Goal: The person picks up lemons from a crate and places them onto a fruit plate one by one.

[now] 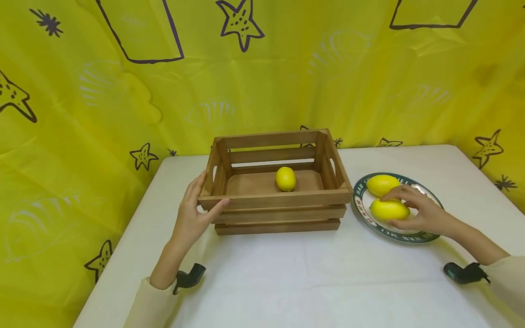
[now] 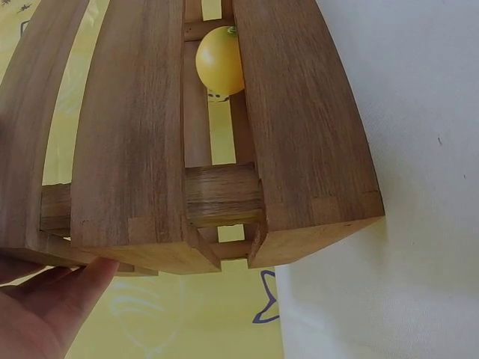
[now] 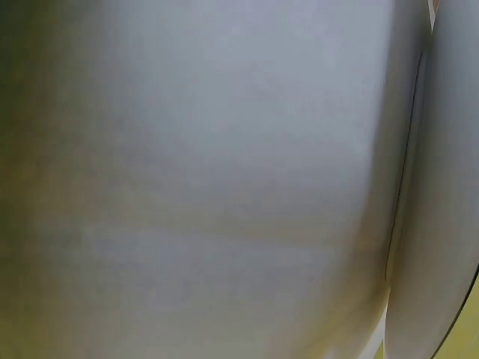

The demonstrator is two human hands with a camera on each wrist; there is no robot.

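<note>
left hand [image 1: 192, 219] grips a slatted wooden crate [image 1: 279, 200], right hand [image 1: 419, 211] an oval lemon [image 1: 387, 210].

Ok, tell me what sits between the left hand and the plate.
In the head view, the wooden crate stands between the left hand and the plate, with one lemon inside it.

On the table [image 1: 266, 278] before you, the crate [image 1: 266, 200] stands in front of the curtain [image 1: 266, 82], with 1 lemon [image 1: 285, 179] inside. To its right lies the plate [image 1: 361, 202], bearing 2 more: a rear lemon [image 1: 381, 184] and a front lemon [image 1: 388, 210]. Your left hand [image 1: 192, 216] is at the crate's left end, your right hand [image 1: 418, 210] on the front lemon.
</note>
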